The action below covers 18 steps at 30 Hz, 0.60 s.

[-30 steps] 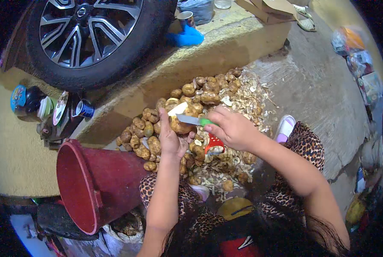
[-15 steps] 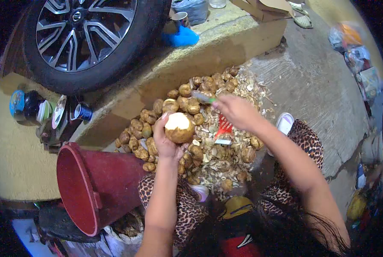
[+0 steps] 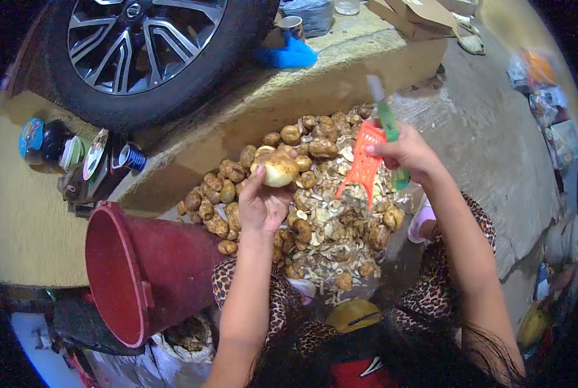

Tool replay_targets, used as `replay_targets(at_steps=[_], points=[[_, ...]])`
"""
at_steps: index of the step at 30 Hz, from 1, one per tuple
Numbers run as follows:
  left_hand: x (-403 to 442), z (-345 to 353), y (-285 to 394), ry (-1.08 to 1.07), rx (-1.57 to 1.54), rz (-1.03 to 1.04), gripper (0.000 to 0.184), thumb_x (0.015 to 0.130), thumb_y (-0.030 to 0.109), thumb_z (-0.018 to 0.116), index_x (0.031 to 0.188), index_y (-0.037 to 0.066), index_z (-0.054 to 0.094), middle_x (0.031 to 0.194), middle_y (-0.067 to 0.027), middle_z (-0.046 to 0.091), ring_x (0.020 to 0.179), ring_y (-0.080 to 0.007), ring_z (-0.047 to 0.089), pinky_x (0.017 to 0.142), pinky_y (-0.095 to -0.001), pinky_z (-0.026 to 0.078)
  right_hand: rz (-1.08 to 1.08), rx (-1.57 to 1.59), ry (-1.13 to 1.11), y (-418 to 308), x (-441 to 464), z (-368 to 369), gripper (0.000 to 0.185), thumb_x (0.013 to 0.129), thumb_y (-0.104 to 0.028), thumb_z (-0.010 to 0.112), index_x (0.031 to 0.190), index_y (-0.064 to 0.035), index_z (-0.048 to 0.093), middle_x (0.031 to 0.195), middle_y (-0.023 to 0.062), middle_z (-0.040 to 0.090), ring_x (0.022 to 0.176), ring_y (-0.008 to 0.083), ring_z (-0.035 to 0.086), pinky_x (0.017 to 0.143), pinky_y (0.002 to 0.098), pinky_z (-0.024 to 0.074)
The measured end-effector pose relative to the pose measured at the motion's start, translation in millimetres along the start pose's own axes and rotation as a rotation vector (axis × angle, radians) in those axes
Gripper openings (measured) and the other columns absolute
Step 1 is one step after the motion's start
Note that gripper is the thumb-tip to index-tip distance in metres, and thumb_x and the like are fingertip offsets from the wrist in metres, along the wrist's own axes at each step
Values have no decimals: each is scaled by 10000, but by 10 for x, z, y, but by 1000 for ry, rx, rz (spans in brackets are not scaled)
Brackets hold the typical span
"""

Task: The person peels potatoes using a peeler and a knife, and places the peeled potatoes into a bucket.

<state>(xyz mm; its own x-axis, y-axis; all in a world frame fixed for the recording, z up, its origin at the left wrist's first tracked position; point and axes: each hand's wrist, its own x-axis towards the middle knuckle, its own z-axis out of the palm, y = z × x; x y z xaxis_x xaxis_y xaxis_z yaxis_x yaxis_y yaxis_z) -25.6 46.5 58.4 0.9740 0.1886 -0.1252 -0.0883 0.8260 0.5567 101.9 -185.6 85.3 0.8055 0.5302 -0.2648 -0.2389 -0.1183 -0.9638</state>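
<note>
My left hand (image 3: 263,210) cups a partly peeled potato (image 3: 280,169), pale flesh showing below its brown skin. To the right of it, my right hand (image 3: 408,155) grips both an orange peeler (image 3: 366,158) and a knife with a green handle (image 3: 387,119). The peeler's forked end points down, while the knife's blade points up and is slightly blurred. Under both hands spreads a heap of unpeeled potatoes (image 3: 232,171) and many pale peelings (image 3: 324,223). Neither tool touches the held potato.
A large red bucket (image 3: 179,271) lies on its side at the left. Behind the heap runs a concrete ledge (image 3: 360,64) with a car wheel (image 3: 140,45), a blue bag (image 3: 292,55) and a cup (image 3: 291,26). A blue can (image 3: 132,157) stands left of the ledge.
My right hand has moved right with the knife, which now points up, and the orange peeler has risen with it. The potato has turned, its peeled side now facing down. The view has shifted slightly.
</note>
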Motion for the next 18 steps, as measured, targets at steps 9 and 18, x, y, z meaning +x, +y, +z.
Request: replay_targets(at_steps=[9, 18], points=[[64, 141, -284, 249, -33, -201, 465, 839, 488, 471, 1030, 68, 528, 916, -128, 608, 797, -238, 605, 657, -352, 506, -39, 128, 9, 13, 10, 233, 191, 798, -198, 649, 821, -63, 515, 598, -19, 509, 415, 51, 447, 370, 199, 339], [83, -26, -400, 233, -21, -227, 451, 840, 456, 478, 1053, 59, 488, 986, -103, 583, 824, -246, 602, 730, -383, 510, -201, -95, 45, 52, 37, 370, 261, 683, -184, 746, 755, -63, 527, 582, -14, 521, 447, 65, 456, 396, 212, 359]])
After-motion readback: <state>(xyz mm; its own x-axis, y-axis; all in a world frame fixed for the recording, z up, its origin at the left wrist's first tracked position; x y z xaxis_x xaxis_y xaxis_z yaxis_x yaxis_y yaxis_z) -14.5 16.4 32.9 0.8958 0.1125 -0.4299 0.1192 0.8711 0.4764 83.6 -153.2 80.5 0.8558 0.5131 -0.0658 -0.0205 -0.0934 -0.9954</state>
